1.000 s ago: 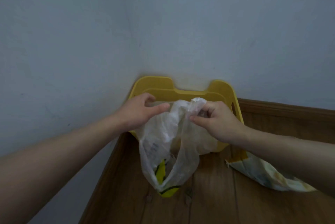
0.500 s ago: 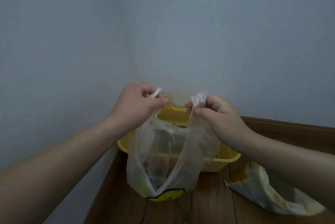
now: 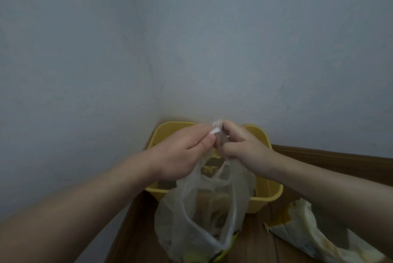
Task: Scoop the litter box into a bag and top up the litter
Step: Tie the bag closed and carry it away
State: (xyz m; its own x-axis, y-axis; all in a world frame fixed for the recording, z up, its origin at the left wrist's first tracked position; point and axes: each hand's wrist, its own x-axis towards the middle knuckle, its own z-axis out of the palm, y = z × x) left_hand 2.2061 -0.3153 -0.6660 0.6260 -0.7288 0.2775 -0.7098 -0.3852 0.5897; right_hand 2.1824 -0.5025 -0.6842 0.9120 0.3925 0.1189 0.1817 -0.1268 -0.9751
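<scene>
left hand (image 3: 182,152): raised above the litter box; fingers curled; thumb and forefinger pinch a white handle strip of the plastic bag
right hand (image 3: 244,147): level with the left and touching it at the fingertips; fingers curled tight round the other handle strip
handles (image 3: 217,133): gathered together between the two hands; whether they are crossed or knotted cannot be told
plastic bag (image 3: 191,216): thin and translucent; hangs from both hands in front of the box; mouth drawn narrow at the top; yellow print at its base; base at or just above the floor, contact not clear
bag contents: a tan mass shows dimly through the film in the lower half; no finer detail legible
litter box (image 3: 268,194): yellow plastic; stands on the floor in the corner of the room, against both walls; interior largely hidden by bag and hands
litter sack (image 3: 302,233): pale printed sack; lies flat on the floor to the right of the box, near it but apart from the bag
floor (image 3: 255,245): brown wood boards
wall (image 3: 191,50): plain grey; brown skirting board (image 3: 331,158) along its foot at right
</scene>
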